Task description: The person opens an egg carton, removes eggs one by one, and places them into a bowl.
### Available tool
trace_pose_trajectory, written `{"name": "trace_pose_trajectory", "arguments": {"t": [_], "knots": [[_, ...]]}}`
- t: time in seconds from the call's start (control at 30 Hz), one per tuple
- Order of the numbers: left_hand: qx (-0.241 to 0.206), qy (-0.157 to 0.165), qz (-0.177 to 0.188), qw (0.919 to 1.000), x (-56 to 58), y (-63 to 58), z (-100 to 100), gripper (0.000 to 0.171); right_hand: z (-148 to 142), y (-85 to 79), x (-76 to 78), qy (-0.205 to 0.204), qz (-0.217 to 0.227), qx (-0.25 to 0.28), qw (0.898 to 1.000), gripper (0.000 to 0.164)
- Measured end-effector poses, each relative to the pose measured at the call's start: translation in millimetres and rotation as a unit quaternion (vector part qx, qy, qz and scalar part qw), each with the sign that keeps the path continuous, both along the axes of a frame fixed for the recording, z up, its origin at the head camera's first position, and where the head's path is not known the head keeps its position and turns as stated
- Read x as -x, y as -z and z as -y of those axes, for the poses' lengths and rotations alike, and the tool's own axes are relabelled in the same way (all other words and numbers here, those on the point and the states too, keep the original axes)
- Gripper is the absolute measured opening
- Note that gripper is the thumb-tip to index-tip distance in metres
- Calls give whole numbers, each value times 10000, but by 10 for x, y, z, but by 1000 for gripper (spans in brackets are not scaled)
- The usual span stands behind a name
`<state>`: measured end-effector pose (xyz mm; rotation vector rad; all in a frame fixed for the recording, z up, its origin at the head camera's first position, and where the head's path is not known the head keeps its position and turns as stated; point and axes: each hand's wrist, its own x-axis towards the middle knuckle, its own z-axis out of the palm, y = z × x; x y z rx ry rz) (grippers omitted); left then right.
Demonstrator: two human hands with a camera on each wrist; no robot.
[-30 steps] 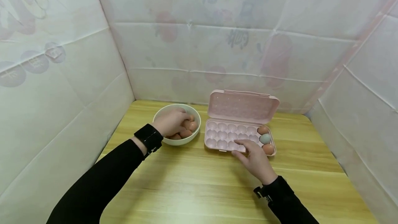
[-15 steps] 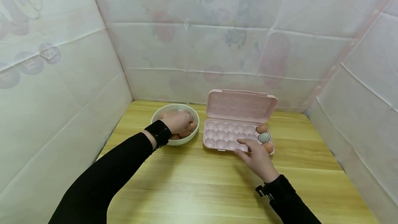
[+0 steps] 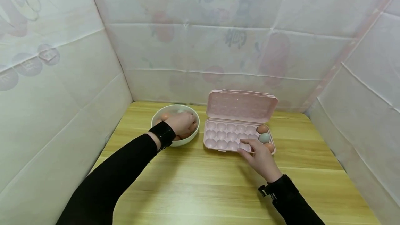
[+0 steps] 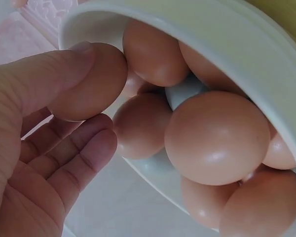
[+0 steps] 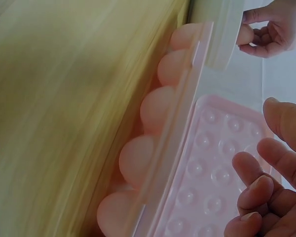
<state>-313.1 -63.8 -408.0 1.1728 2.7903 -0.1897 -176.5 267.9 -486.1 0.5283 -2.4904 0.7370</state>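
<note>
Her left hand (image 3: 181,123) pinched a brown egg (image 4: 91,81) over the white bowl (image 3: 157,115); the right hand (image 3: 260,157), fingers relaxed, steadied the near edge of the pink egg tray (image 3: 218,138).

A light wooden table (image 3: 193,190) with a yellowish grain fills the lower middle of the head view. Pale, creased sheeting (image 3: 218,44) with faint pink and grey prints encloses it on three sides, meeting the table's far edge and both side edges. The light is soft and even, with only faint shadows on the wood.
</note>
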Motion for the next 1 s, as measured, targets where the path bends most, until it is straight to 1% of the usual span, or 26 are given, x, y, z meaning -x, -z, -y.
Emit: {"name": "trace_pose_trajectory", "arguments": {"t": [0.03,0.07,0.1,0.17,0.2,0.27,0.4,0.57,0.7,0.83,1.0], "knots": [[-142,49,-13,9999,14,20,-7,27,-10,0,5,-6,-44,-7,10000,39],[-617,-26,219,9978,27,42,-13,25,-21,1,11,-8,-98,-34,9999,40],[-1006,-88,416,9940,41,66,-19,22,-34,0,19,-21,-179,-57,9998,40],[-1107,61,307,9934,60,105,-29,16,-66,1,36,-1,-285,-123,9995,40],[-1115,70,303,9933,64,120,-30,14,-86,3,46,30,-326,-174,9993,40],[-1115,96,281,9933,71,143,-31,13,-134,4,63,111,-266,-231,9993,40],[-1090,88,179,9938,75,160,-35,12,-251,-6,86,319,124,-198,9992,40],[-1019,44,133,9947,68,144,-57,10,-421,-44,113,558,579,-184,9966,41],[-954,6,146,9953,59,147,-70,9,-557,-78,137,704,1000,-239,9922,41],[-924,-2,91,9957,72,184,-64,8,-669,-101,173,882,1354,-323,9863,42],[-1014,-72,54,9948,85,219,-57,9,-777,-92,239,1136,1525,-576,9800,45]]}}
